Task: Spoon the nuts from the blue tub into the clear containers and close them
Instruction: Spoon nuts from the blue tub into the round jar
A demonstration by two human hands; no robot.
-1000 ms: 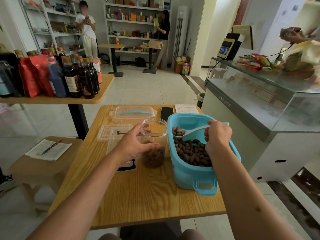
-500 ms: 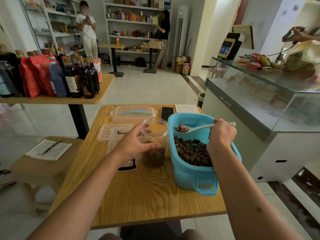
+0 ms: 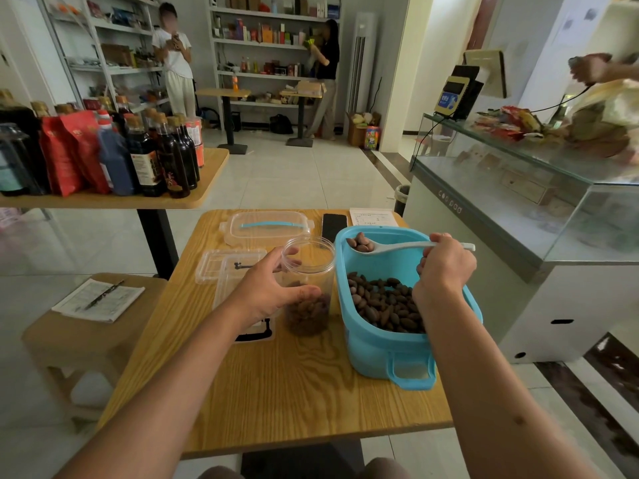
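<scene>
Hands: left hand (image 3: pixel 273 288) fingers curled round one jar (image 3: pixel 308 285); right hand (image 3: pixel 444 267) pinches one spoon (image 3: pixel 390 247), three nuts.

Bare wooden table (image 3: pixel 276 392) is lying open in front of the clear jar (image 3: pixel 308 285) and blue tub (image 3: pixel 387 347). The jar is standing just beside the tub's left wall, leaving barely a gap. The left hand (image 3: pixel 273 292) is blocking the jar's left side, and its mouth is staying open above. Behind, a clear lid (image 3: pixel 266 228), a phone (image 3: pixel 334 227) and what is probably a paper sheet (image 3: pixel 373 217) are crowding the far edge.
</scene>
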